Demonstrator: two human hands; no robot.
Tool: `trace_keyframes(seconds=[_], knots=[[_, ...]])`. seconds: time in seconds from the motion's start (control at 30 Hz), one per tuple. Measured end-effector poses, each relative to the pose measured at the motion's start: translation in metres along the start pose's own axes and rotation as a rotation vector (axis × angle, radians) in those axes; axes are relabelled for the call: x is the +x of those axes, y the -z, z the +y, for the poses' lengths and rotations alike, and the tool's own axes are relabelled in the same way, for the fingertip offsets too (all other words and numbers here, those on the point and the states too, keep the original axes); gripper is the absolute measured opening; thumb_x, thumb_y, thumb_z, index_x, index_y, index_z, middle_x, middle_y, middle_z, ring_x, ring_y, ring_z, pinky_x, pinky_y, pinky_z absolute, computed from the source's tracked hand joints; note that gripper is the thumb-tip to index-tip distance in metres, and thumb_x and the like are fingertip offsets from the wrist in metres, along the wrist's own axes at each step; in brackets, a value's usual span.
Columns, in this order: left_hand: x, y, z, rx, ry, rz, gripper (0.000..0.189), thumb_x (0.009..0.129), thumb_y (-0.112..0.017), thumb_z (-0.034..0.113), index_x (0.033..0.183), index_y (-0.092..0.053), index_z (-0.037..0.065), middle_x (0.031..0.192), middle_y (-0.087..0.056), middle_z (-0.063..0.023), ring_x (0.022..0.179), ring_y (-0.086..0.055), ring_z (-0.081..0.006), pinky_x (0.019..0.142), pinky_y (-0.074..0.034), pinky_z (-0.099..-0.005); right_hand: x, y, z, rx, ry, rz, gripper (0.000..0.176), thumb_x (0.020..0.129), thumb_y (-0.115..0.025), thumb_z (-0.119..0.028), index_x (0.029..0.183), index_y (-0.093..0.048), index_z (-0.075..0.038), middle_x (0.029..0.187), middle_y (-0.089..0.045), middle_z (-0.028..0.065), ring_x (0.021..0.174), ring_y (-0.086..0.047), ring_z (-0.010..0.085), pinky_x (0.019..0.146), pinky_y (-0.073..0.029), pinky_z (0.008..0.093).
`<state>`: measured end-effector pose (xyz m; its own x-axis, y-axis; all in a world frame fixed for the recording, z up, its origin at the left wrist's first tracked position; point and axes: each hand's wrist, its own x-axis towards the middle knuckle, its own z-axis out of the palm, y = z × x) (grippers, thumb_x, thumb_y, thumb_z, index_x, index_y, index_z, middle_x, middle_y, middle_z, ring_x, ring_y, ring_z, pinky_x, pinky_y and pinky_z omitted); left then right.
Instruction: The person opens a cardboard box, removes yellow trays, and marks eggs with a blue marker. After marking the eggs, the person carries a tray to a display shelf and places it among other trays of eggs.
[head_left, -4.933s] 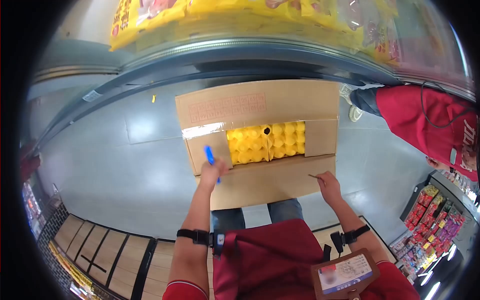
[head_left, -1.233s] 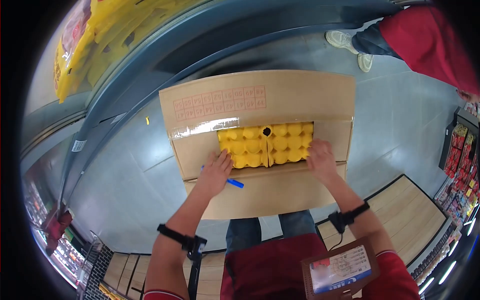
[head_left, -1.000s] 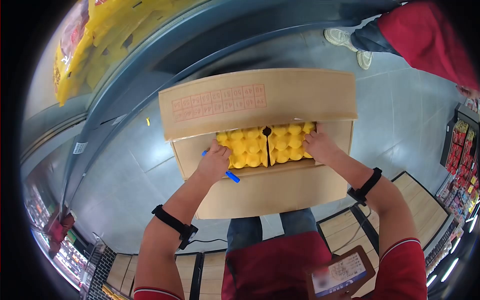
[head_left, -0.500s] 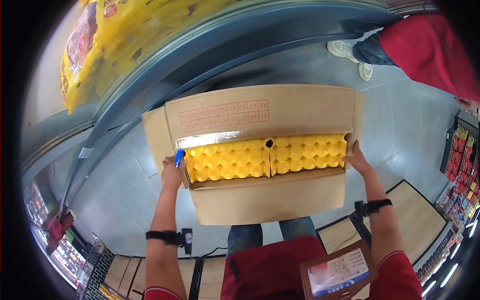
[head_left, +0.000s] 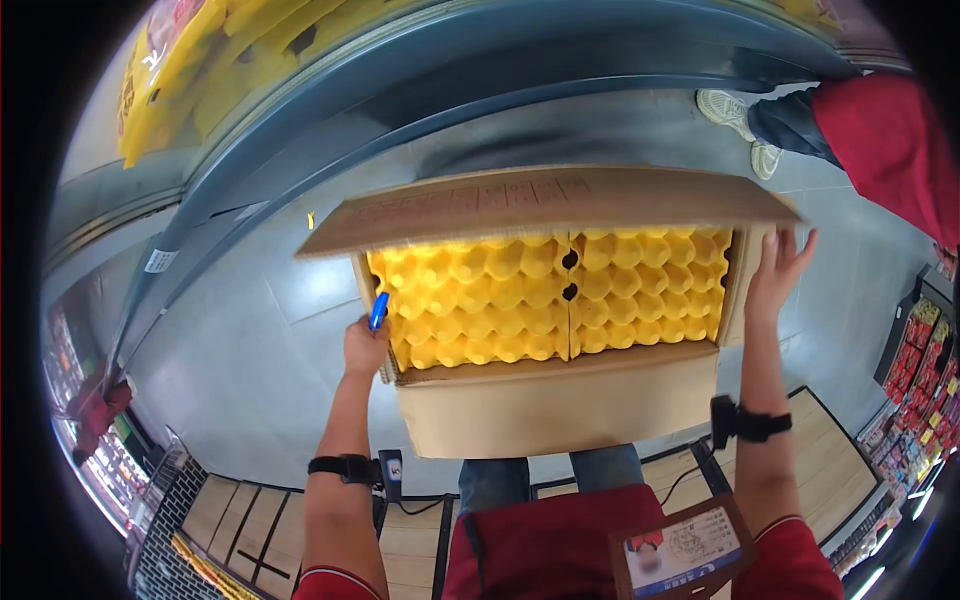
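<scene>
Grasping a slim blue tool [head_left: 379, 311], the curled fingers of the left hand [head_left: 367, 347] are at the left end of an open cardboard box [head_left: 738, 300] in the middle of the frame, and the tool sticks up past them beside the box's left rim. At the right end, the right hand [head_left: 777, 275] has its fingers extended and somewhat spread, close to the right corner of the far flap [head_left: 680, 198]; whether they touch it cannot be told. That flap tilts up over the far side of the box, blurred along its edge, with a faint red printed grid [head_left: 520, 193] on it. The near flap [head_left: 560, 412] is folded outward toward the wearer's legs. Inside the box, two yellow bumpy trays [head_left: 470, 300] lie side by side and fill most of the opening, meeting at a narrow seam with two dark holes along it. Both hands are outside the trays, one at each end. Grey floor [head_left: 235, 340] surrounds the box, with a small yellow scrap [head_left: 311, 220] to its upper left. Yellow packages [head_left: 205, 70] show in the upper left of the frame, and another person [head_left: 885, 145] in red is at the upper right.
</scene>
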<state>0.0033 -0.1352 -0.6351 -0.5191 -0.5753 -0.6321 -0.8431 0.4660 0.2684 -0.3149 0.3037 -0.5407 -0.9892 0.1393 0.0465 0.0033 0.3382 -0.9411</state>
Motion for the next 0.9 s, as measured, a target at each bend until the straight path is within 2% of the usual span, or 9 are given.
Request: trace_keyframes(seconds=[0.07, 0.2, 0.3, 0.4, 0.5, 0.6, 0.67, 0.73, 0.9], knots=[[-0.016, -0.011, -0.018, -0.009, 0.017, -0.009, 0.027, 0.078, -0.063, 0.025, 0.076, -0.06, -0.003, 0.067, -0.06, -0.0229, 0.065, -0.06, -0.0395, 0.06, -0.047, -0.0429, 0.036, -0.043, 0.002, -0.085, 0.162, -0.202, 0.07, 0.087, -0.058, -0.01, 0.142, -0.015, -0.003, 0.144, -0.028, 0.017, 0.133, -0.029, 0.0265, 0.109, -0.02, 0.0384], [-0.036, -0.029, -0.034, -0.097, 0.063, 0.017, 0.028, 0.078, -0.063, 0.024, 0.073, -0.058, -0.003, 0.065, -0.059, -0.0225, 0.062, -0.059, -0.0387, 0.058, -0.046, -0.043, 0.049, -0.15, 0.022, -1.008, 0.642, -0.814, 0.069, 0.084, -0.053, -0.052, 0.138, -0.036, -0.012, 0.146, -0.027, 0.0134, 0.135, -0.023, 0.0302, 0.111, -0.014, 0.0445], [-0.043, -0.035, -0.036, -0.134, 0.096, 0.026, 0.028, 0.078, -0.063, 0.024, 0.072, -0.058, -0.003, 0.064, -0.059, -0.0217, 0.061, -0.059, -0.038, 0.058, -0.046, -0.043, 0.062, -0.186, 0.017, -1.204, -0.003, -1.216, 0.076, 0.081, -0.041, -0.067, 0.135, -0.042, -0.013, 0.143, -0.033, 0.0115, 0.134, -0.027, 0.0289, 0.11, -0.015, 0.0491], [-0.036, -0.041, -0.046, -0.153, 0.088, 0.039, 0.028, 0.077, -0.065, 0.025, 0.074, -0.058, -0.003, 0.064, -0.059, -0.0211, 0.062, -0.059, -0.0366, 0.06, -0.047, -0.0421, 0.067, -0.203, 0.017, -1.26, -0.119, -1.26, 0.074, 0.084, -0.031, -0.067, 0.133, -0.045, -0.013, 0.141, -0.037, 0.0124, 0.131, -0.032, 0.0288, 0.105, -0.025, 0.0448], [-0.038, -0.031, -0.037, -0.146, 0.207, -0.059, 0.025, 0.078, -0.064, 0.022, 0.083, -0.061, -0.002, 0.073, -0.061, -0.0194, 0.066, -0.06, -0.0349, 0.062, -0.048, -0.0406, 0.048, -0.19, 0.052, -1.209, 0.336, -0.835, 0.062, 0.088, -0.042, -0.054, 0.129, -0.047, -0.007, 0.136, -0.042, 0.013, 0.125, -0.04, 0.0301, 0.104, -0.026, 0.047], [-0.064, -0.022, -0.009, -0.183, 0.052, 0.411, 0.024, 0.08, -0.063, 0.02, 0.093, -0.061, -0.001, 0.086, -0.062, -0.0174, 0.07, -0.06, -0.0332, 0.064, -0.049, -0.0402, 0.015, -0.138, 0.035, -0.804, 0.529, -0.511, 0.053, 0.087, -0.055, -0.037, 0.125, -0.047, -0.001, 0.13, -0.046, 0.018, 0.122, -0.041, 0.0318, 0.101, -0.03, 0.0447], [-0.082, -0.011, 0.016, -0.208, 0.073, 0.379, 0.025, 0.082, -0.062, 0.019, 0.099, -0.062, 0.0, 0.092, -0.062, -0.0162, 0.075, -0.061, -0.0321, 0.067, -0.049, -0.0397, -0.012, -0.087, 0.048, -0.842, 0.359, -0.374, 0.053, 0.083, -0.063, -0.025, 0.124, -0.046, 0.002, 0.125, -0.047, 0.0217, 0.121, -0.041, 0.034, 0.101, -0.032, 0.044], [-0.09, -0.019, 0.023, -0.234, 0.055, 0.304, 0.036, 0.083, -0.061, 0.02, 0.113, -0.057, 0.001, 0.101, -0.062, -0.0181, 0.086, -0.062, -0.0321, 0.074, -0.05, -0.0386, -0.025, -0.035, 0.075, -0.846, -0.188, -0.33, 0.057, 0.085, -0.061, -0.028, 0.128, -0.04, 0.003, 0.128, -0.045, 0.0221, 0.122, -0.038, 0.0352, 0.102, -0.031, 0.0425], [-0.057, -0.064, 0.034, -0.228, 0.238, 0.159, 0.062, 0.085, -0.06, 0.023, 0.134, -0.032, -0.002, 0.127, -0.046, -0.0252, 0.105, -0.056, -0.0344, 0.085, -0.046, -0.0363, -0.038, -0.012, 0.137, -0.963, -0.357, -0.262, 0.059, 0.083, -0.06, -0.029, 0.126, -0.037, 0.004, 0.125, -0.046, 0.0223, 0.116, -0.044, 0.0365, 0.097, -0.035, 0.0396]])
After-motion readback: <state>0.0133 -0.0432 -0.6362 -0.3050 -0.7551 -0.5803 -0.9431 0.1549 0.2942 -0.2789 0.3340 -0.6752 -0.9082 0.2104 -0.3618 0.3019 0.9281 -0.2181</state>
